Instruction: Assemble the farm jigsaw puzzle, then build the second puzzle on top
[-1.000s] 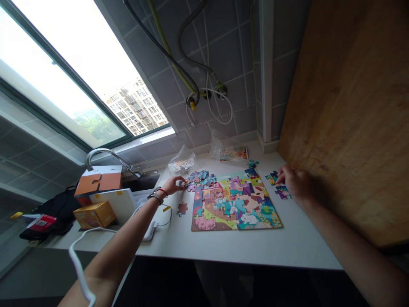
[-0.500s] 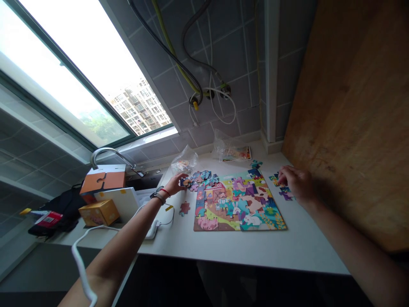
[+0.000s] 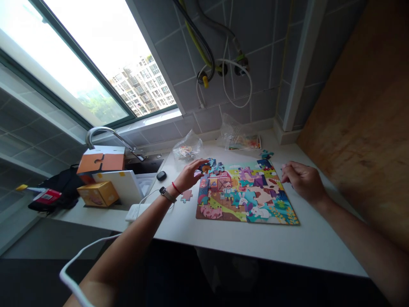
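Note:
A colourful farm-scene jigsaw puzzle [image 3: 236, 196] lies on the white counter, with its barn, animals and plants showing. My left hand [image 3: 191, 174] is over its upper left corner, pinching a brown-and-dark jigsaw piece [image 3: 205, 168] between thumb and fingers. Behind those fingertips sits a pile of loose blue pieces [image 3: 217, 166], partly covered. A single pinkish piece [image 3: 186, 195] lies below my left wrist. At the puzzle's right edge my right hand [image 3: 302, 181] has its fingers curled together; whatever is in or under them is hidden. Teal loose pieces [image 3: 266, 154] rest above the upper right corner.
Behind the puzzle are a clear plastic bag [image 3: 188, 147] and another bag over a printed card [image 3: 244, 143]. To the left stand an orange box [image 3: 101, 164], a yellow box [image 3: 97, 194], a faucet [image 3: 111, 133] and a white power strip [image 3: 136, 212] with its cable. A wooden panel [image 3: 358, 128] rises on the right.
My left hand has moved right with the piece, towards the puzzle's upper left corner. My right hand now covers the loose pieces beside the puzzle. The camera view has shifted.

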`<state>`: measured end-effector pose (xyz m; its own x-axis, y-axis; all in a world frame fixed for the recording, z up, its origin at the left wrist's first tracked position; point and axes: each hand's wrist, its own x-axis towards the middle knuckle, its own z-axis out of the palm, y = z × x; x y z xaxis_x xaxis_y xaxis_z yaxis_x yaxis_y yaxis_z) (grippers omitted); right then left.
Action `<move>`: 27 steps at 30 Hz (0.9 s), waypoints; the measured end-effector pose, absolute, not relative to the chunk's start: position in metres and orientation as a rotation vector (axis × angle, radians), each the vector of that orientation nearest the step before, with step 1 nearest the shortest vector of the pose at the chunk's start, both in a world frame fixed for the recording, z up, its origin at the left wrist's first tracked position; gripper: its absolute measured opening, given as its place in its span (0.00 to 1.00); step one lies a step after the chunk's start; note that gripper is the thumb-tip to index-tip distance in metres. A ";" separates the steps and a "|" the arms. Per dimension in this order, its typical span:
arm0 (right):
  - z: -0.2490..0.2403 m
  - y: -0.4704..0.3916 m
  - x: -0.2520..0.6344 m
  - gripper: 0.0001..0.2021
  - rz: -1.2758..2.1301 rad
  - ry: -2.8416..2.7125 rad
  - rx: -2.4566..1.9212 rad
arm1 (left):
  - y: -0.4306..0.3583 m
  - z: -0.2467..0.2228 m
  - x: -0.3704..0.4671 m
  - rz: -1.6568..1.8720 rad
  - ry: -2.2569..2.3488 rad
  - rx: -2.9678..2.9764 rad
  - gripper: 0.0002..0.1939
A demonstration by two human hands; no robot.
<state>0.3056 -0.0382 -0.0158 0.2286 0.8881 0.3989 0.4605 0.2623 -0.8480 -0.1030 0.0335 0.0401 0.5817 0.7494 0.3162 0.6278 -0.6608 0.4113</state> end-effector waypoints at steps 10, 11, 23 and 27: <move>-0.003 -0.010 0.231 0.19 0.549 -1.950 -1.101 | 0.024 0.008 -0.046 0.815 0.823 2.619 0.15; -0.004 -0.006 0.225 0.17 0.539 -1.990 -1.093 | 0.026 0.003 -0.047 0.808 0.836 2.638 0.13; -0.009 0.006 0.258 0.21 0.425 -2.184 -1.404 | 0.014 -0.002 -0.064 0.985 0.853 2.451 0.08; -0.009 0.001 0.251 0.26 0.526 -2.190 -1.395 | 0.006 0.000 -0.055 0.943 0.773 2.418 0.09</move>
